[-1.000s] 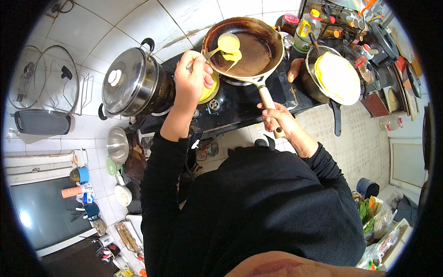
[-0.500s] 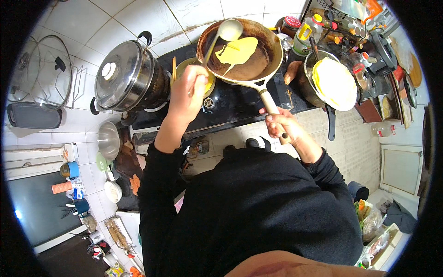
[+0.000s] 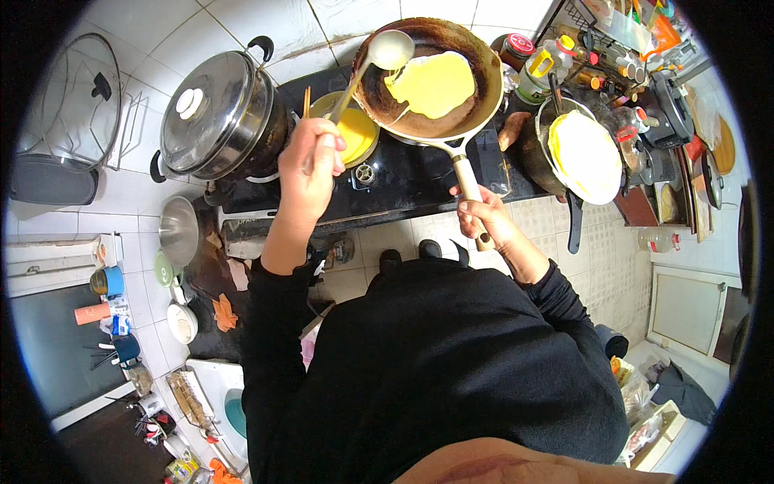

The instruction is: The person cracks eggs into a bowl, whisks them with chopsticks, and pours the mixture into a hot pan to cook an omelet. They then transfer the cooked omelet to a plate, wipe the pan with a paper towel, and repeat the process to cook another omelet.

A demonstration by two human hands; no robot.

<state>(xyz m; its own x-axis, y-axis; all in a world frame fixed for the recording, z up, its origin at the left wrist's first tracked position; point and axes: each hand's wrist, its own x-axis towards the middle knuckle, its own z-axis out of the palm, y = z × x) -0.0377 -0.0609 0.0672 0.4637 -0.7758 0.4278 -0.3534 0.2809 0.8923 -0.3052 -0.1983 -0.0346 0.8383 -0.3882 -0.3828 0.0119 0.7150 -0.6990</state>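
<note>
My left hand [image 3: 310,165] is closed round the handle of a ladle [image 3: 392,50], whose bowl hangs over the left part of a frying pan [image 3: 484,81]. With my right hand [image 3: 486,216] I grip the pan's pale handle. Yellow batter [image 3: 439,85] lies spread in an uneven patch on the brown pan floor, a thin streak trailing toward me. Left of the pan, partly behind my left hand, stands a bowl of yellow batter [image 3: 355,135] with chopsticks [image 3: 306,102] at its edge. To the right, a plate of thin yellow pancakes [image 3: 584,157] rests on top of a dark pan [image 3: 532,153].
A lidded steel pot [image 3: 211,113] stands on the left of the black stove [image 3: 387,179]. Behind at the right are an oil jug [image 3: 548,64], a red-lidded jar [image 3: 517,50] and several bottles. A metal bowl [image 3: 179,231] sits at the left.
The batter patch has grown wider and shifted right in the pan. The ladle has moved slightly left relative to the pan, and more of the batter bowl shows.
</note>
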